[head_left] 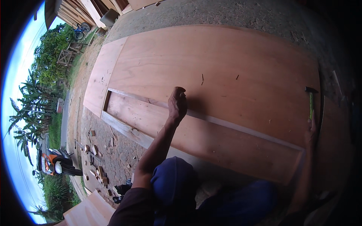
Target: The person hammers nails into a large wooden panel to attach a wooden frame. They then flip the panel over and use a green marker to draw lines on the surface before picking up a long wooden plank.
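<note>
My left hand is closed and raised over the long edge of a large plywood sheet. Whatever its curled fingers hold, if anything, is hidden. At the far right my right hand grips a hammer by its green handle, dark head pointing up the picture, over the sheet's right end. Several loose nails lie on the plywood, among them one nail right of my left hand. Along the sheet's near side, pale wooden battens frame a long, narrow recess with a wooden floor.
Wood offcuts and dark tools are scattered on the rough ground at left. A motorcycle stands beyond them. Another board lies at lower left, and a bicycle is at the back. My bent knees are close to the near batten.
</note>
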{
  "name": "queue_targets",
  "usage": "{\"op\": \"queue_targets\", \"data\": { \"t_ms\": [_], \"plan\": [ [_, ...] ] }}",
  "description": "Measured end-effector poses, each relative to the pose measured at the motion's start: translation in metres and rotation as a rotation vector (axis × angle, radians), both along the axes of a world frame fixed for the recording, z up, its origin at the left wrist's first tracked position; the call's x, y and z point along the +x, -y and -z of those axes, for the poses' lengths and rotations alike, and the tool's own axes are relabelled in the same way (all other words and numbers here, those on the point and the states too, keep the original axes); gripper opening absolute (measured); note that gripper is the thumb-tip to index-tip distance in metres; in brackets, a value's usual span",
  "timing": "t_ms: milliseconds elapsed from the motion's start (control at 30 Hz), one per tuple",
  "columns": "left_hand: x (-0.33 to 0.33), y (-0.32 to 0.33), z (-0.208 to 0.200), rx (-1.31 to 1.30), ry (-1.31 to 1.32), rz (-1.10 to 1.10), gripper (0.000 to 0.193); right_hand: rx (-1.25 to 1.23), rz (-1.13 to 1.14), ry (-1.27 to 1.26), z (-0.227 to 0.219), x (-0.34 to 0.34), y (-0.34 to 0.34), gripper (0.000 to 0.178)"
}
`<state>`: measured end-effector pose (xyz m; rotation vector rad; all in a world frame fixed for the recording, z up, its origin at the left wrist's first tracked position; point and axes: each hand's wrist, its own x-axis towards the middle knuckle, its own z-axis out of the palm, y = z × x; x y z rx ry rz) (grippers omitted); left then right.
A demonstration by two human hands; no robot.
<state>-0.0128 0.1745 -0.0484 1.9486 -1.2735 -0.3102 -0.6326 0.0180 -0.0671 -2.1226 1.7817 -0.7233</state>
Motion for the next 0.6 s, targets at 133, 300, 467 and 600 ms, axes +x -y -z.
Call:
{"op": "queue_targets", "data": {
  "t_ms": [133,300,467,600],
  "plan": [
    [0.044,-0.037,-0.012,-0.067,-0.787,-0.114,0.021,0.063,0.098,-0.002,-0.018,0.019,-0.006,0.047],
    [0.077,-0.075,-0.014,-0.057,-1.077,-0.166,0.022,0.139,0.216,-0.188,-0.038,0.065,-0.036,0.049],
    [0.073,-0.066,-0.005,-0.142,-1.102,0.039,0.019,0.050,0.208,0.495,-0.002,0.114,-0.081,0.050],
    [0.045,-0.058,0.000,-0.151,-0.564,0.088,0.012,0.055,0.156,0.879,-0.038,0.252,-0.170,0.052]
  ]
}}
